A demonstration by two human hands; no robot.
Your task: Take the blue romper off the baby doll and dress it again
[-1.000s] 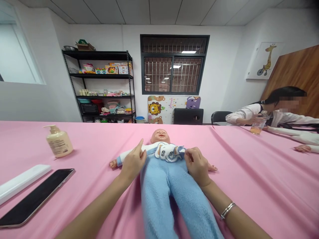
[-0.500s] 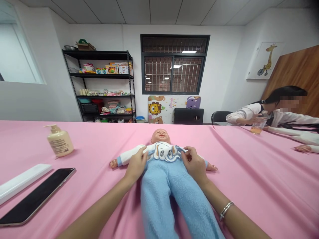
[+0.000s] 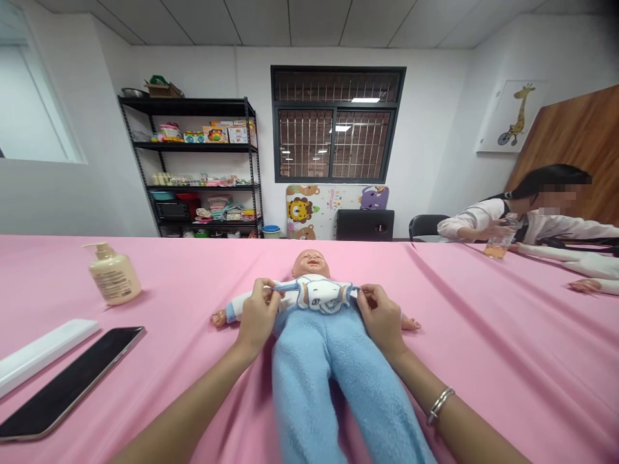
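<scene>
A baby doll [image 3: 311,270] lies on its back on the pink-covered table [image 3: 459,335], dressed in a white top and blue fleece trousers [image 3: 309,386]. Across its chest is a white elephant-print bib [image 3: 316,295] with a blue edge. My left hand [image 3: 258,312] pinches the bib's blue band near the doll's right shoulder. My right hand [image 3: 382,319] pinches the band's other end near the opposite shoulder. A silver bracelet [image 3: 439,406] circles my right wrist.
Left of the doll lie a cream pump bottle [image 3: 114,274], a white long case [image 3: 43,348] and a black smartphone [image 3: 72,380]. At the table's far right, a co-worker [image 3: 483,222] holds a clear bottle [image 3: 500,243] beside another doll's arm [image 3: 585,287].
My left hand has moved up from the doll's arm to pinch the bib's band. Both hands now hold the band, lifted and stretched across the chest.
</scene>
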